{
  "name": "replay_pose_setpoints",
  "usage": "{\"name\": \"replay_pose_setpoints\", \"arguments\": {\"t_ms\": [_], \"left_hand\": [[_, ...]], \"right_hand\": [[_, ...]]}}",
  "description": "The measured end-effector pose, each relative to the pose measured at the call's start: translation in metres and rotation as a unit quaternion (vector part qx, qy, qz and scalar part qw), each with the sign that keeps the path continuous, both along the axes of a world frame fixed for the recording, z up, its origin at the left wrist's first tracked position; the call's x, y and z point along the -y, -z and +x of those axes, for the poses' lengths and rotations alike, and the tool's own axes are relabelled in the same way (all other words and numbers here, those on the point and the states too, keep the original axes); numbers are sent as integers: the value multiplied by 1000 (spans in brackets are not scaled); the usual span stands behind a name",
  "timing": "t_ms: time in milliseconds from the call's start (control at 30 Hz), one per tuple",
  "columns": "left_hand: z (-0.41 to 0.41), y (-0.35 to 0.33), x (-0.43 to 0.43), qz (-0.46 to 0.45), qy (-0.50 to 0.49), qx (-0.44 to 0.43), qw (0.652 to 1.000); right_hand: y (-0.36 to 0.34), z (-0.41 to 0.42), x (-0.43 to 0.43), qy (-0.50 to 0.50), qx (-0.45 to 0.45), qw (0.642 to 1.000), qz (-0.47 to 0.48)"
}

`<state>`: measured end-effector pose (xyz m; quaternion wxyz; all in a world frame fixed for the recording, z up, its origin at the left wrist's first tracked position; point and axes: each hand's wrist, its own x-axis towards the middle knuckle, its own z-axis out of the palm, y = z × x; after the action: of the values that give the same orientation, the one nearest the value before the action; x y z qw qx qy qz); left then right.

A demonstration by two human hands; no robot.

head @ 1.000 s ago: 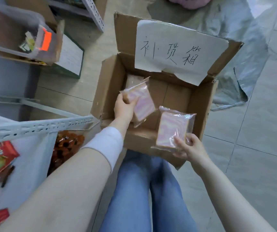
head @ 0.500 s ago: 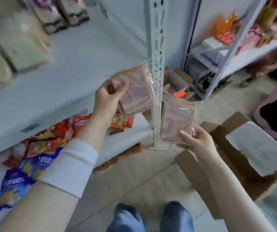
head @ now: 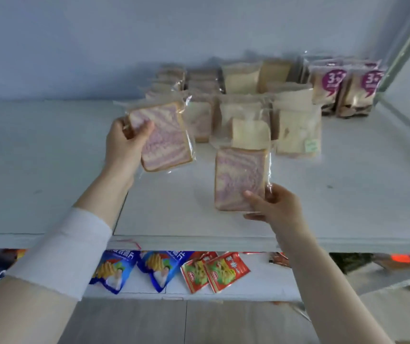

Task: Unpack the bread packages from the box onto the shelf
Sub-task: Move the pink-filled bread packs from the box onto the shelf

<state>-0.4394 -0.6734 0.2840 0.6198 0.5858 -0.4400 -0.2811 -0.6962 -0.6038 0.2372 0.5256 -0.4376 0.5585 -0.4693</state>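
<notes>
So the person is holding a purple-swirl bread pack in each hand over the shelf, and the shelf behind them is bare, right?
Not quite. The head view shows the shelf already stocked with bread packs behind the left hand and right hand; each hand does hold a purple-swirl pack.

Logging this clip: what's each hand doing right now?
Left hand: closed on a swirl bread package.
Right hand: closed on another swirl bread package.

Above the white shelf (head: 347, 207), the left hand (head: 124, 142) grips one purple-swirled bread package (head: 164, 140), the right hand (head: 273, 207) another (head: 239, 177), near stacked bread packs (head: 295, 125).
</notes>
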Motion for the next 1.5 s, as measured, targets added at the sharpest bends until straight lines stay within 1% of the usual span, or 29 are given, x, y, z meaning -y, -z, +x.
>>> {"name": "replay_pose_setpoints", "arguments": {"t_ms": [100, 233, 333, 433, 500, 567, 600, 633, 700, 767, 833, 900, 933, 967, 1000, 1033, 1067, 1100, 1133, 1200, 1267, 1333, 1400, 1500], "left_hand": [[31, 15, 36, 7, -25, -14, 1000], [40, 38, 80, 25, -28, 11, 999], [35, 52, 106, 35, -26, 26, 999], [37, 59, 126, 47, -37, 66, 996], [39, 62, 136, 54, -43, 87, 994], [39, 63, 144, 62, -50, 86, 993], [38, 62, 146, 61, -52, 78, 994], [37, 61, 148, 60, -55, 71, 994], [34, 62, 151, 56, -68, 74, 993], [31, 62, 153, 62, -77, 92, 991], [29, 59, 149, 101, -68, 132, 984], [28, 55, 140, 146, -68, 198, 967], [27, 53, 131, 150, -71, 234, 958], [26, 50, 122, 135, -70, 269, 951], [22, 47, 114, 107, -60, 308, 944], [17, 43, 105, 67, -41, 354, 932], [8, 38, 97, 18, -13, 405, 914], [-5, 31, 90, -38, 21, 463, 885], [-21, 26, 86, -96, 59, 517, 848], [-68, 8, 74, -173, 149, 595, 771], [-128, -9, 50, -195, 226, 654, 695], [-198, -17, 21, -186, 281, 698, 632], [-272, -16, -12, -187, 320, 725, 580], [-383, 2, -64, -217, 376, 733, 523]], "right_hand": [[-1, 52, 45, -3, -9, 1000, -3], [9, 91, 99, 45, -48, 998, -23], [20, 105, 124, 87, -136, 985, -61], [21, 114, 135, 121, -195, 968, -101], [19, 125, 137, 135, -272, 945, -121], [22, 132, 142, 175, -358, 903, -158], [24, 136, 145, 193, -388, 885, -169], [24, 139, 147, 203, -404, 876, -166], [22, 145, 151, 226, -410, 871, -150], [22, 147, 155, 253, -431, 851, -160], [26, 148, 158, 249, -492, 818, -164], [26, 148, 156, 228, -558, 783, -155], [23, 147, 152, 215, -579, 771, -158], [19, 143, 146, 197, -587, 768, -166], [13, 139, 139, 169, -587, 773, -174], [6, 132, 130, 142, -588, 773, -189], [0, 123, 121, 129, -597, 763, -211], [-6, 109, 110, 129, -610, 748, -228], [-11, 92, 99, 141, -621, 733, -239], [-22, 46, 74, 146, -637, 723, -223], [-31, -11, 43, 135, -669, 713, -164], [-34, -75, 7, 132, -701, 692, -112], [-31, -139, -37, 129, -725, 675, -46], [-13, -235, -112, 128, -760, 634, 59]]}}
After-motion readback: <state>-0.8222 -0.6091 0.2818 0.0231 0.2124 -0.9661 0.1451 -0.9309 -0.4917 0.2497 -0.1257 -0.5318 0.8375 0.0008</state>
